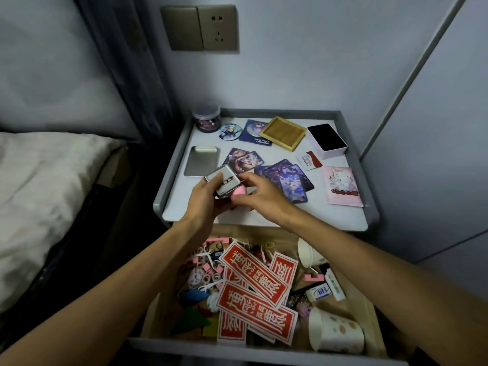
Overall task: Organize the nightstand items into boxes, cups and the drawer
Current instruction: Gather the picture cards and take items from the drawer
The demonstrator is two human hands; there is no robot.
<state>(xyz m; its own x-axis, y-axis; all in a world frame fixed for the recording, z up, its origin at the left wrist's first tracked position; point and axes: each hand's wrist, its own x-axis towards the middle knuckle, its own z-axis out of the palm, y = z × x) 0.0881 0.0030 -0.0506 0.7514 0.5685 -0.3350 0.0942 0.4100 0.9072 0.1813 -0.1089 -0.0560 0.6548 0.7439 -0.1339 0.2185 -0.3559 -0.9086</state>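
While the wooden drawer with a grey front (264, 353) stands open at the bottom of the frame, a small silver metal tin (224, 182) is held just above the front left part of the white, grey-rimmed nightstand surface (330, 215), at the centre of the frame. The tin is gripped by the left hand (204, 200), whose fingers are curled round its left side. A small pink rounded object (239, 191) is pinched by the curled fingers of the right hand (260, 194) and is pressed against the tin's lower right edge; what it is cannot be told.

Just beyond the tin, a shallow silver metal tray (202, 161) is laid flat on the surface. Dark illustrated cards (287, 180) are fanned out right of the hands. Along the back edge, from left to right, a clear plastic jar (206, 118), a round picture badge (231, 132), a square wooden tray (282, 133) and a white box with a black inside (327, 141) are set. A pink printed packet (342, 186) is seen near the right rim.

Inside the drawer, red and white printed stickers (253, 281) are heaped at the middle. One white paper cup (307, 252) is laid on its side at the back right, and a patterned paper cup (335, 331) at the front right.
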